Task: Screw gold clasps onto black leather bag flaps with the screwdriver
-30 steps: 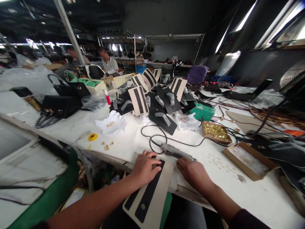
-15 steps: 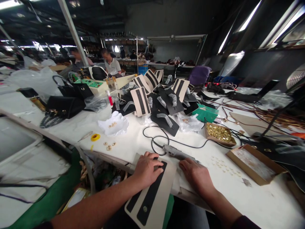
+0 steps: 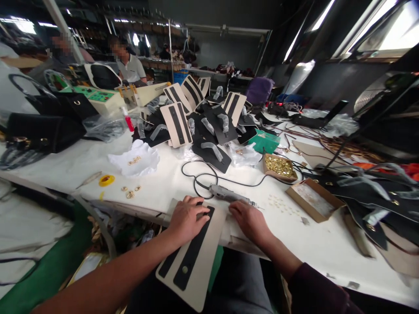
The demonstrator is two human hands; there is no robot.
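– Dark grey back wall (image 3: 225, 48), person in a white collared shirt (image 3: 133, 69) far left, long white worktable (image 3: 163, 185) in front of you. Your work piece?

– Flat beige panel with two black strips (image 3: 207, 253), tilted across the table's front edge, lower end above your lap (image 3: 242, 279). Round brass-coloured stud (image 3: 185, 270) low on one strip.

– Your left hand (image 3: 188, 220)?

– On the panel's upper end, fingers bent, thumb apart from them. Can't tell whether you pinch it or only press.

– Your right hand (image 3: 250, 220)?

– Curled, knuckles up, at the table edge right of the panel. Finger insides hidden, so can't tell if you hold anything. Slim grey hand tool (image 3: 232, 195) lies just beyond your knuckles, looped black cable (image 3: 234, 179) behind; contact unclear.

– Rest, quick.

– Your right: scattered small pale-gold bits (image 3: 281, 205), open brown cardboard box with whitish contents (image 3: 330, 211), smaller cardboard box full of gold-coloured pieces (image 3: 278, 175). Your left: yellow tape roll (image 3: 107, 184), few gold-coloured rings (image 3: 130, 194), crumpled white sheet (image 3: 119, 163) bearing more gold pieces (image 3: 134, 160). Farther back: heap of black-and-beige panels (image 3: 176, 124), plastic-wrapped handles (image 3: 212, 150) among them.
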